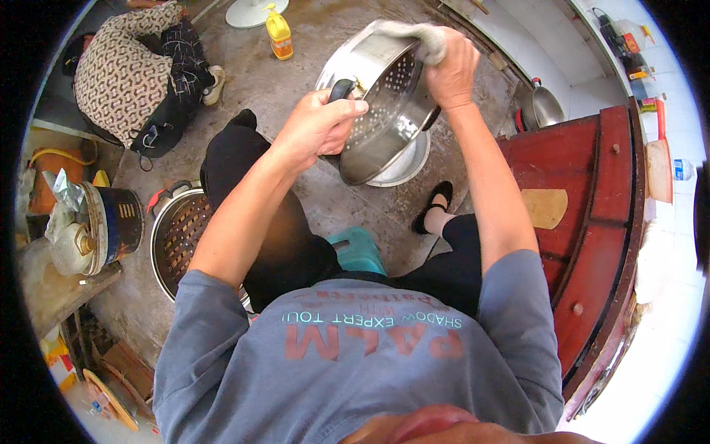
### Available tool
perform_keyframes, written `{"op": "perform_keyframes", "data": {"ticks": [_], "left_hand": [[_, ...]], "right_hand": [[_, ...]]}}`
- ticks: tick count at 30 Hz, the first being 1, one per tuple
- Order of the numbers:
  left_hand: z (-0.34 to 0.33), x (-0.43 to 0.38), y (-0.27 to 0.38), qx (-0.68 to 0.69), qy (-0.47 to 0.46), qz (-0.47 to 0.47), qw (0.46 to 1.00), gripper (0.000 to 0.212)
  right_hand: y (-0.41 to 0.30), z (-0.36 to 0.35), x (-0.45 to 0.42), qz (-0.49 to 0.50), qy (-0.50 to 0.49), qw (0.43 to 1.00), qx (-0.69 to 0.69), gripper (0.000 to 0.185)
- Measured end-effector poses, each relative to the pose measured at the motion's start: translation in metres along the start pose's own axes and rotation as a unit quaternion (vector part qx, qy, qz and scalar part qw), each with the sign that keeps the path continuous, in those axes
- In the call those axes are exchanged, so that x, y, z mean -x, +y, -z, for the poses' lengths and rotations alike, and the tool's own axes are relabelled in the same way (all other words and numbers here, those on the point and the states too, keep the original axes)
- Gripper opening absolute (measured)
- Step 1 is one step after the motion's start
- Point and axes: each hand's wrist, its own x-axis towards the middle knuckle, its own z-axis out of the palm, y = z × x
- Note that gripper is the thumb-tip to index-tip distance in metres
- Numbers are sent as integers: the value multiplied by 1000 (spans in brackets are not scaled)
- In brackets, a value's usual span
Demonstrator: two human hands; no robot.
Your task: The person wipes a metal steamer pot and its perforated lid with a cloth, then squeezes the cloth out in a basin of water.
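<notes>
My left hand grips the black side handle of a stainless-steel steamer pot, which is tilted on its side above the floor. Its perforated base shows through the opening. My right hand is closed on a grey cloth that lies over the pot's upper rim. Below the steamer, partly hidden by it, a round metal basin stands on the floor. A second steel steamer with a slatted inside and a red-and-black handle is beside my left leg.
A yellow pump bottle stands on the floor ahead. Another person bends low at the upper left. A teal stool is under me. Red cabinet doors are at right, a bucket at left.
</notes>
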Motion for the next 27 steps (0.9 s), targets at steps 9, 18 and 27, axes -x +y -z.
{"op": "perform_keyframes", "data": {"ticks": [9, 18, 27], "left_hand": [[-24, 4, 5, -13, -8, -57, 998, 19], [-12, 3, -10, -74, 59, -115, 989, 12], [-29, 34, 39, 131, -127, -206, 961, 29]], "right_hand": [[28, -36, 179, -407, -152, 900, 44, 46], [-172, -33, 236, -603, -269, 641, -391, 38], [-149, 54, 282, -727, -157, 538, -396, 24]]}}
